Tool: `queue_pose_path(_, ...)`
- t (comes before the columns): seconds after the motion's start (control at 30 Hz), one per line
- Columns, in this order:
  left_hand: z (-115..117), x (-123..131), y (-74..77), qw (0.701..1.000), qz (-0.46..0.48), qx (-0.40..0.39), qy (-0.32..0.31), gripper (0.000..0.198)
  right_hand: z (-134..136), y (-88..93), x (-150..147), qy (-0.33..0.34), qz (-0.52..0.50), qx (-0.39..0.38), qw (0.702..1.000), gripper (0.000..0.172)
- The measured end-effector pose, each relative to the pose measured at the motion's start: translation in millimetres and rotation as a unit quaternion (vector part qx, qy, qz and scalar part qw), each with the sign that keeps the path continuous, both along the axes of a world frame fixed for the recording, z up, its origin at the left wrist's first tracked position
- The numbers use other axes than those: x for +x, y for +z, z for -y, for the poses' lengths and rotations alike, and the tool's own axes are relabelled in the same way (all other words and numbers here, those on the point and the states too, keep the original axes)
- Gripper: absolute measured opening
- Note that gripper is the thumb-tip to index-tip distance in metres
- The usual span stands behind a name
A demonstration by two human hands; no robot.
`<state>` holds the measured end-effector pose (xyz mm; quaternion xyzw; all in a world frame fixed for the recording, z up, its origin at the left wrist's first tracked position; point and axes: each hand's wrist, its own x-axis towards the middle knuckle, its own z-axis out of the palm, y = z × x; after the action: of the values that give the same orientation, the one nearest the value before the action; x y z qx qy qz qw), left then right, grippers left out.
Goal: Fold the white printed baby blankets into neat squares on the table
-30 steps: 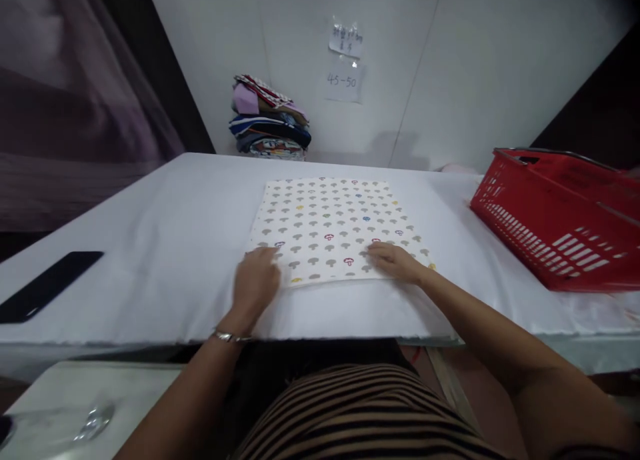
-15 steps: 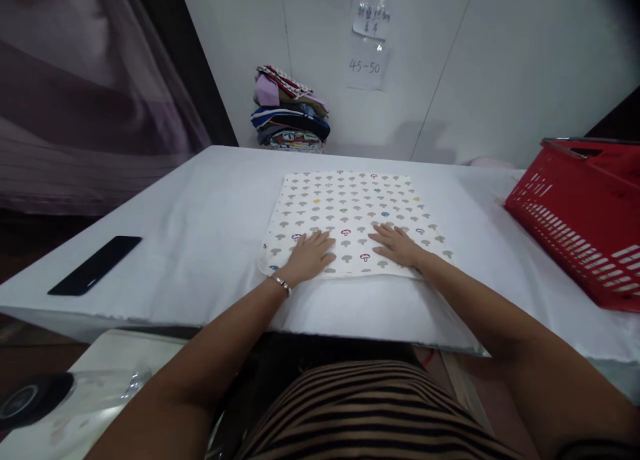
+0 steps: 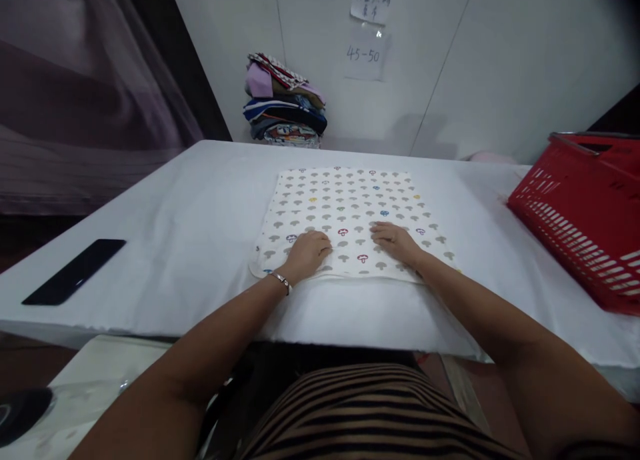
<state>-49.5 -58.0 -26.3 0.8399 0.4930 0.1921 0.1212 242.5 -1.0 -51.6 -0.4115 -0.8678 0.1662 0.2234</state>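
Note:
A white cloth (image 3: 350, 200) printed with small mushrooms lies flat, folded into a rough rectangle, with layered edges along its near side. My left hand (image 3: 309, 255) rests on its near left part, fingers drawn together and bent down onto the fabric. On the near right part sits my right hand (image 3: 395, 241), its fingers also pressed together against the cloth. Both hands look closed on the fabric; the fingertips are partly hidden. A bracelet (image 3: 283, 281) circles my left wrist.
The white-covered table (image 3: 200, 200) carries a flat black object (image 3: 75, 272) at left and a red plastic basket (image 3: 585, 213) at right. Beyond the far edge is a stack of folded fabrics (image 3: 287, 103). Paper signs (image 3: 364, 53) hang on the wall.
Both hands had spread, flat fingers on the cloth; now the fingers are drawn together and bent. The cloth lies in nearly the same place. The view has shifted slightly.

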Motion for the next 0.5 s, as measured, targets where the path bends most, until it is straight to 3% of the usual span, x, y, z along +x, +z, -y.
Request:
queue_pose_path(0.23,6,-7,-8.3,1.000,-0.006,0.030,0.005,0.028,-2,-2.2,7,0.002,-0.020,-0.025,0.999,0.034)
queue_pose_path(0.33,13,-11,-9.5,0.998,-0.059,0.033,0.018,0.039,8,4.5,11,0.002,0.054,-0.025,0.998,0.047)
queue_pose_path(0.5,16,-17,-7.9,0.990,-0.132,-0.040,0.020,0.051,17,11.7,12,-0.025,0.178,-0.031,0.983,0.058)
